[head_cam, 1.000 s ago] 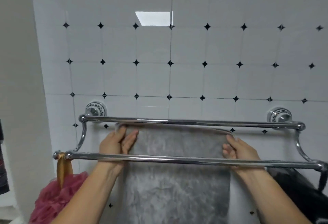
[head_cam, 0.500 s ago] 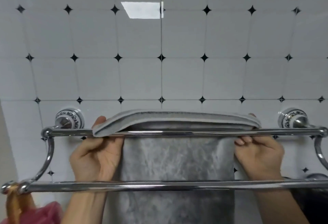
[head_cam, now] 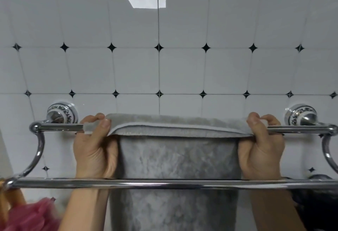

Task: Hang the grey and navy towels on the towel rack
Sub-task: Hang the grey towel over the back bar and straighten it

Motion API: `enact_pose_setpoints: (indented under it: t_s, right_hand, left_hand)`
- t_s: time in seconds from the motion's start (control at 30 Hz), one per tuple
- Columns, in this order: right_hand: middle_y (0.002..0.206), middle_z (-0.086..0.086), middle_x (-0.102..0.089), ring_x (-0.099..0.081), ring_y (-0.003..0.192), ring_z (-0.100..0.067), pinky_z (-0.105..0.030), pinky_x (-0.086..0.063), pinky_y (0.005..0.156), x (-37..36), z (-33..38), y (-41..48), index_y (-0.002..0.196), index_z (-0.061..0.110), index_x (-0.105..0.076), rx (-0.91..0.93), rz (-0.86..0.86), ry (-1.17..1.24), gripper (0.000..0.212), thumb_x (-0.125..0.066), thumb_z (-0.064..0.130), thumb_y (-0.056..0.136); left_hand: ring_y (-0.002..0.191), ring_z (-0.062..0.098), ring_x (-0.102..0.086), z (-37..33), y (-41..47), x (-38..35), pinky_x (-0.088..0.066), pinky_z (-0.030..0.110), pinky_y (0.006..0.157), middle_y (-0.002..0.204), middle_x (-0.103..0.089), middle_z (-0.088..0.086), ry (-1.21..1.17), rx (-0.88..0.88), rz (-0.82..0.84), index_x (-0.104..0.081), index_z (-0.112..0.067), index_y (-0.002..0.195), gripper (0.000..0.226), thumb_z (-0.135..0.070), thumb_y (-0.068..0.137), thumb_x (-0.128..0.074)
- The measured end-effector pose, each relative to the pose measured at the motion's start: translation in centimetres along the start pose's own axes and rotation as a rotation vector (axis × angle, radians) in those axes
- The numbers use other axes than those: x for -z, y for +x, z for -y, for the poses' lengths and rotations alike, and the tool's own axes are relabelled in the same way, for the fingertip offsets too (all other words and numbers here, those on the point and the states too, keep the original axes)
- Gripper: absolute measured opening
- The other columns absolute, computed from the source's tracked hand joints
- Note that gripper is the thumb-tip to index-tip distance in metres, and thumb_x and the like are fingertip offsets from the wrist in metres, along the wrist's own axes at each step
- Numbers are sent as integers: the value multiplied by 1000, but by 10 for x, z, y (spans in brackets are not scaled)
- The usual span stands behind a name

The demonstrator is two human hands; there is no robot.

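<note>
Both hands reached up between the bars of the chrome double-bar towel rack (head_cam: pixel 60 127); left hand (head_cam: pixel 94 150) and right hand (head_cam: pixel 261 148) pinched the fluffy grey towel's (head_cam: pixel 179 159) folded top edge, draped over the rear bar.

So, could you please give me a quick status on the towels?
Left hand and right hand both gripping grey towel at its top corners. Top edge folded over back bar. Navy towel not hung. Nothing in the way.
</note>
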State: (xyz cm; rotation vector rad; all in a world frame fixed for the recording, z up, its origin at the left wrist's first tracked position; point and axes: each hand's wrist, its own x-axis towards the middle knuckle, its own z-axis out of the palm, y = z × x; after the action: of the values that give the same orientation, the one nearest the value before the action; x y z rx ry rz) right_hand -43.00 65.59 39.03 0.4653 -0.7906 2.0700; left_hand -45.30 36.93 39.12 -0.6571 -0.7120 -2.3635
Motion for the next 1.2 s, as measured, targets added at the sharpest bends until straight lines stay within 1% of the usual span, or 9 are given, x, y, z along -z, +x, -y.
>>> enact_pose_setpoints:
  t_s: [0.13, 0.2, 0.3, 0.4, 0.53, 0.73, 0.87, 0.97, 1.2]
  right_hand:
    - [68, 10, -62, -58, 54, -9, -19, -42, 40, 1, -6, -14, 85, 22, -50, 121, -205, -167, 34, -80, 16, 72]
    - [50, 10, -51, -42, 35, -8, -15, -30, 34, -2, -7, -20, 72, 23, -45, 141, -267, -205, 37, -82, 29, 68]
    - [35, 5, -40, -28, 27, -12, -15, -23, 34, -4, -10, -22, 48, 19, -46, 80, -278, -291, 47, -79, 45, 69]
    - [34, 0, -45, -30, 25, -15, -16, -26, 33, -2, -11, -24, 43, 14, -49, 67, -221, -377, 56, -74, 52, 75]
    - [35, -3, -46, -32, 24, -16, -16, -28, 33, -1, -9, -28, 45, 13, -53, 86, -172, -423, 58, -69, 56, 81]
    - [37, 0, -49, -35, 27, -13, -17, -30, 34, 6, -9, -35, 48, 17, -56, 42, -146, -395, 49, -67, 49, 83]
    - [36, 5, -48, -37, 29, -8, -15, -31, 33, 26, -15, -50, 47, 21, -59, -17, -75, -391, 44, -63, 39, 87]
    - [34, 11, -41, -35, 29, -5, -16, -30, 35, 54, -21, -69, 44, 22, -54, -41, 13, -435, 51, -54, 21, 95]
    - [38, 0, -49, -43, 33, -12, -18, -35, 37, 120, -23, -119, 47, 17, -55, -289, -67, -695, 46, -60, 32, 90]
  left_hand:
    - [81, 7, -67, 4, -3, 4, -56, 22, 79, 100, -65, 1, 84, -64, -163, -56, -17, 90, 24, 8, 88, -54]
    - [76, 5, -67, 7, -3, 3, -57, 23, 77, 91, -68, -1, 113, -106, -201, -55, -14, 93, 22, 7, 87, -58]
    - [49, -1, -53, 5, -4, 4, -48, 16, 52, 56, -58, -13, 183, -142, -189, -50, -20, 81, 25, 3, 88, -58]
    - [36, 2, -33, 3, -9, 9, -27, 15, 35, 43, -41, -11, 249, -100, -186, -49, -22, 64, 27, -21, 80, -70]
    - [29, 3, -29, 2, -14, 8, -21, 12, 34, 38, -36, -11, 262, -56, -150, -50, -19, 45, 39, -32, 77, -69]
    - [31, 2, -33, 2, -19, 15, -26, 13, 33, 43, -44, -12, 275, 15, -33, -61, -22, 66, 31, -24, 96, -54]
    - [36, 2, -39, 3, -36, 34, -31, 13, 35, 54, -54, -11, 325, 94, -52, -62, -23, 72, 20, -18, 92, -58]
    - [37, 5, -39, 8, -61, 62, -33, 14, 38, 47, -49, -9, 499, 129, -55, -58, -22, 68, 30, -11, 96, -54]
    - [39, 9, -39, -2, -122, 117, -32, 17, 39, 47, -45, -7, 782, 254, -12, -61, -25, 66, 27, -17, 91, -62]
